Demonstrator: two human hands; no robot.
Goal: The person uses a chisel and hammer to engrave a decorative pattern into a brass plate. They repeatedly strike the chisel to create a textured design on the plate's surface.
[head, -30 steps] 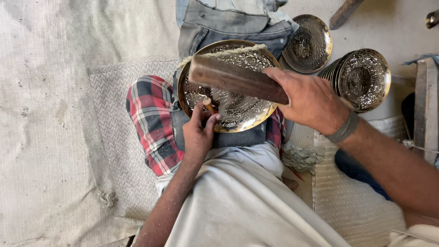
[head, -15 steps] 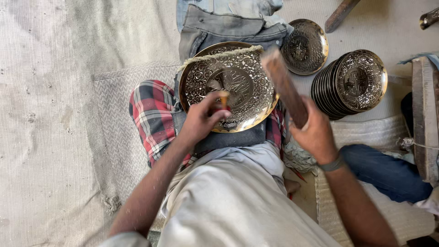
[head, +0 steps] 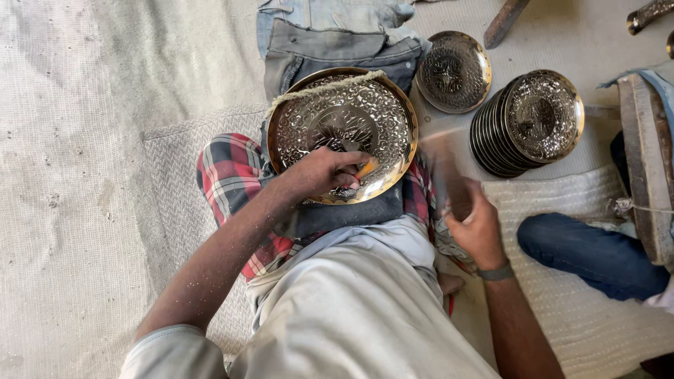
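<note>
Brass engraved plate [head: 342, 125], left hand [head: 324, 170] pressing chisel [head: 365, 168]

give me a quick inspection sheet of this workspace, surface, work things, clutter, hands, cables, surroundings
surface: pale woven mat on the floor; the person sits on it.
job's things: large engraved metal plate on the lap, over folded grey cloth; a cord runs along its upper rim.
clutter: stack of engraved plates; single small plate lying flat beside it.
hands: left hand presses a small orange-tipped tool on the large plate; right hand grips a blurred wooden block clear of the plate.
cables: nothing seen.
surroundings: wooden plank at right; another person's blue-trousered leg nearby.
</note>
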